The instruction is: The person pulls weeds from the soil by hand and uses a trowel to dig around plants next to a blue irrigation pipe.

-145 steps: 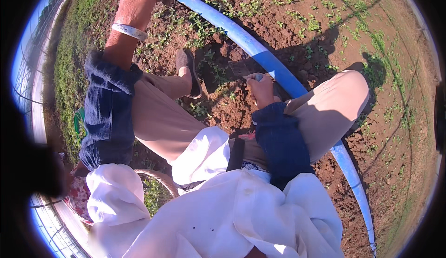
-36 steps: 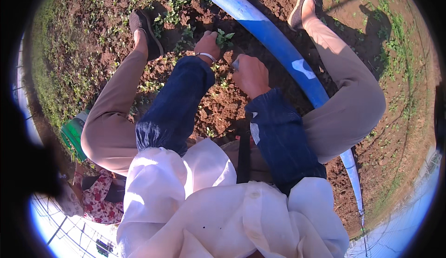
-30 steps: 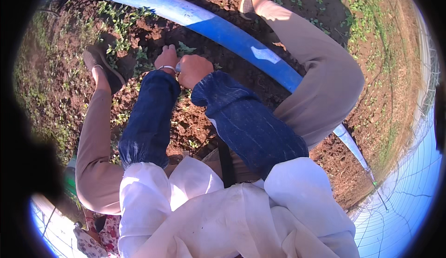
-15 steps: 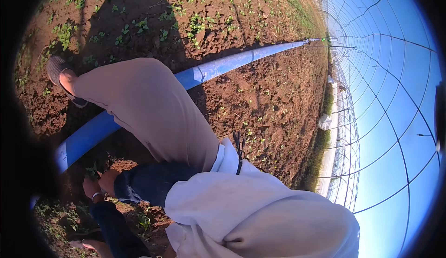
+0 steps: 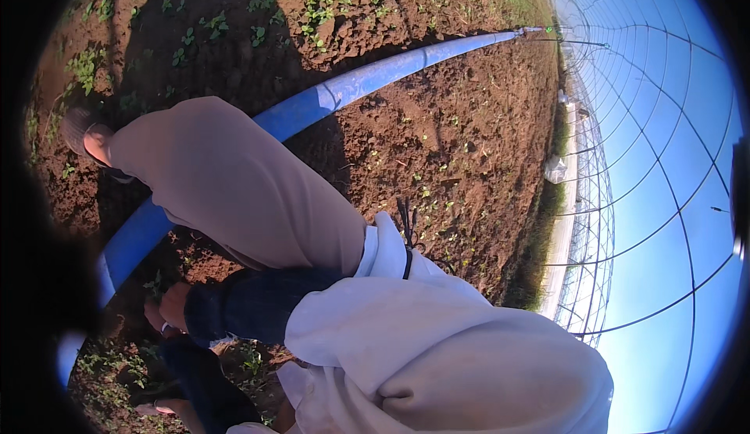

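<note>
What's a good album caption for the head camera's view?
Left hand and right hand close together over reddish soil, near a blue hose passing under one leg.

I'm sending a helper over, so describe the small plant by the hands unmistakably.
Find the long blue hose and follow it left, past the trousered leg. Below its lower-left stretch, the left hand and right hand sit close together. The small green plant shows just above them in the picture, apart from the denser greenery farther down.
</note>
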{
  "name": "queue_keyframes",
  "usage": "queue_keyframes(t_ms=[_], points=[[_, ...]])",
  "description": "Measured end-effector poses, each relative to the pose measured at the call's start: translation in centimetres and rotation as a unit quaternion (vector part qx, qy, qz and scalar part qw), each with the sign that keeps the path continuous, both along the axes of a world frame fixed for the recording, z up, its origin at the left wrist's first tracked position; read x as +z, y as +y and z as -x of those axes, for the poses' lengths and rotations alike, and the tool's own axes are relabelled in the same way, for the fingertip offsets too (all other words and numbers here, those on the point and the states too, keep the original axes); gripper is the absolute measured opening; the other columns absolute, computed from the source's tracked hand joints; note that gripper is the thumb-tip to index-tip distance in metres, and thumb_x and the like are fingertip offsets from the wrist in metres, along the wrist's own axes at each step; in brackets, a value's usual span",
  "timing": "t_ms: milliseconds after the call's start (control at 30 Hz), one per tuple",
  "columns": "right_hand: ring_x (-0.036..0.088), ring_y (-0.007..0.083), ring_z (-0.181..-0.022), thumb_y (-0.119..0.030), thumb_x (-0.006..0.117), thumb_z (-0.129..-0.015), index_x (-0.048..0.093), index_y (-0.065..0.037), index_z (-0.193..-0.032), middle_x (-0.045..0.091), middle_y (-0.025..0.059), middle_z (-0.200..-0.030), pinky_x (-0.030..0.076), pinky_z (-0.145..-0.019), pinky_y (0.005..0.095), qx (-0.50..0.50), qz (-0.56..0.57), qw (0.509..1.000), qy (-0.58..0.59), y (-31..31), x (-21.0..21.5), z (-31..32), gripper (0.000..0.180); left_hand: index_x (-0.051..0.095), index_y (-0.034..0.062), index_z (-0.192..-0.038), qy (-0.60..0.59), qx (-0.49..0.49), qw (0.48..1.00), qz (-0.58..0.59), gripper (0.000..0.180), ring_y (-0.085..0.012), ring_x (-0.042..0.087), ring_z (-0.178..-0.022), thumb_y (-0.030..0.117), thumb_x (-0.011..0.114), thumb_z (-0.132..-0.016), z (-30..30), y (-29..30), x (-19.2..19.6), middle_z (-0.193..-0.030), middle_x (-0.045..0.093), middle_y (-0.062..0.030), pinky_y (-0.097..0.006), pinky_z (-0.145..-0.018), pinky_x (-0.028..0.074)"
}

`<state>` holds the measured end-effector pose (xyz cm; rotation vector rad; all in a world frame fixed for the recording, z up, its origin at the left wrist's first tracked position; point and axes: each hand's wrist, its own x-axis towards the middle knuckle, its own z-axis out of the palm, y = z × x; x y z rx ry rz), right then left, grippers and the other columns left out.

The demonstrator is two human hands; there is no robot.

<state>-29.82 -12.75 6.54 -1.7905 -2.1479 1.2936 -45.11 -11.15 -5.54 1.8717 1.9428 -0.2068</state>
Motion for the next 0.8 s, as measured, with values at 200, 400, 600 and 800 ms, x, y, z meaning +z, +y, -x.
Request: queue_keyframes(t_ms=[200, 400, 600, 800], points=[[0.066, 0.0335, -0.076, -0.012, 0.067, -0.069, 0.071, -0.005, -0.075, 0.068, 0.0156, -0.076, 0.053, -0.067, 0.0433, -0.027, 0.042, 0.998, 0.027, -1.2, -0.7, -3.1, 0.01, 0.066, 0.0064, -0.104, -0.032, 0.025, 0.999, 0.003, 0.031, -0.0419, 0.064, -0.085, 0.015, 0.062, -0.074, -1.4, -0.9, -0.4, -0.09, 0.067, -0.0218, -0.051, -0.069, 0.051], [0.064, 0.0359, -0.075, -0.008, 0.067, -0.068, 0.067, -0.007, -0.086, 0.066, 0.015, -0.076, 0.051, -0.066, 0.0492, -0.064, 0.08, 0.987, 0.128, -2.4, -2.7, -5.8, 0.018, 0.068, 0.0075, -0.098, -0.068, 0.083, 0.994, -0.026, 0.027, -0.0415, 0.064, -0.082, 0.015, 0.063, -0.073, -1.3, -1.2, -0.1, -0.084, 0.067, -0.0211, -0.05, -0.068, 0.051], [0.061, 0.0399, -0.075, -0.009, 0.062, -0.068, 0.065, -0.006, -0.084, 0.063, 0.0182, -0.074, 0.047, -0.065, 0.0481, -0.128, 0.067, 0.983, 0.114, -1.0, -1.0, -4.6, 0.017, 0.066, 0.0009, -0.087, -0.406, 0.356, 0.841, -0.02, 0.016, -0.0172, 0.06, -0.064, 0.017, 0.067, -0.085, -0.6, 0.1, 3.0, -0.071, 0.064, -0.0038, -0.035, -0.053, 0.045], [0.065, 0.0369, -0.081, -0.011, 0.067, -0.069, 0.067, -0.005, -0.088, 0.067, 0.0185, -0.082, 0.051, -0.071, 0.0471, 0.069, 0.038, 0.997, -0.009, 0.2, 5.9, -6.6, 0.019, 0.06, 0.0087, -0.107, -0.174, 0.29, 0.941, -0.015, 0.022, -0.0157, 0.061, -0.065, 0.017, 0.063, -0.087, 3.4, -0.3, 7.9, -0.089, 0.065, -0.0081, -0.031, -0.053, 0.049]])
